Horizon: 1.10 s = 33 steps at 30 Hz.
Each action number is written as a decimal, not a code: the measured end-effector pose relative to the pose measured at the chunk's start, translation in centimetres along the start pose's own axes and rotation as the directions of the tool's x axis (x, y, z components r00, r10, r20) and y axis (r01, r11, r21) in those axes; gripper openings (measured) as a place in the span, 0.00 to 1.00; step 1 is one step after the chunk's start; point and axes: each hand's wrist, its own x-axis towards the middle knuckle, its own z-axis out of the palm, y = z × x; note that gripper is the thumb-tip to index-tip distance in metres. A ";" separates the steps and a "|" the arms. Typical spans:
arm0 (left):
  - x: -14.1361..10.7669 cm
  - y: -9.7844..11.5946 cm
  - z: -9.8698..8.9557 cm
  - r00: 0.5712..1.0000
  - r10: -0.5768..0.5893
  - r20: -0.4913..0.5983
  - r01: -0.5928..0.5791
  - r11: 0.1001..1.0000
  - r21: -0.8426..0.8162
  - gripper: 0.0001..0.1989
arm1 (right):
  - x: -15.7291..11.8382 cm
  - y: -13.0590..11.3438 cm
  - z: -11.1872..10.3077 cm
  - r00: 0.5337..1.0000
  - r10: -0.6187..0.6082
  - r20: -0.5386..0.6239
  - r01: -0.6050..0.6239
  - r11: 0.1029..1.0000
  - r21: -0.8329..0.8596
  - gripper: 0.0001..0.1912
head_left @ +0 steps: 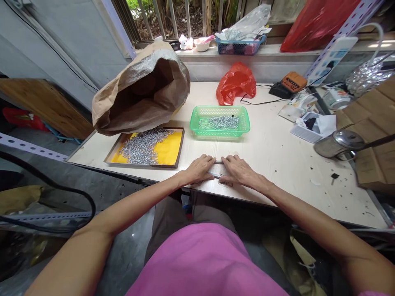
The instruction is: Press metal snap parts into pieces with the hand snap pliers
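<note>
At the front edge of the table a flat grey metal piece (219, 169) lies between my hands, its ends covered by my fingers. My left hand (200, 169) grips its left end, thumb at the near side and fingers over the far side. The right end is held the same way by my right hand (237, 170). Just beyond stands a green plastic basket (220, 133) with many small silvery metal pins (224, 122) in it. To the left, a shallow tray (180, 154) with a yellow lining holds a heap of similar pins (140, 148).
An open brown paper sack (145, 88) leans over the tray's back. Behind the basket lies a red plastic bag (236, 84). A charger with an orange battery (293, 82), a white box (308, 130), a metal mug (338, 143) and cardboard (376, 144) stand at the right. Small bits dot the table's right side.
</note>
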 end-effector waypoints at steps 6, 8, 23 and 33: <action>-0.3 0.0 -0.1 1.000 0.010 0.019 -0.010 1.000 0.010 0.17 | -0.4 -1.2 0.2 0.999 -0.029 0.025 0.031 0.997 -0.069 0.13; -0.4 0.2 0.0 1.000 -0.003 0.000 0.003 1.000 -0.013 0.13 | -0.5 -1.6 0.6 0.999 -0.053 -0.004 0.053 0.997 -0.063 0.09; -3.1 3.9 4.5 0.941 0.012 -0.338 -0.025 0.999 -0.034 0.14 | 1.3 2.9 0.7 0.992 -0.058 -0.116 0.066 0.996 0.063 0.13; -3.3 5.9 5.9 0.925 -0.048 -0.376 -0.010 0.988 -0.151 0.14 | 5.5 -1.4 -1.7 0.979 -0.131 -0.154 0.129 0.991 -0.026 0.11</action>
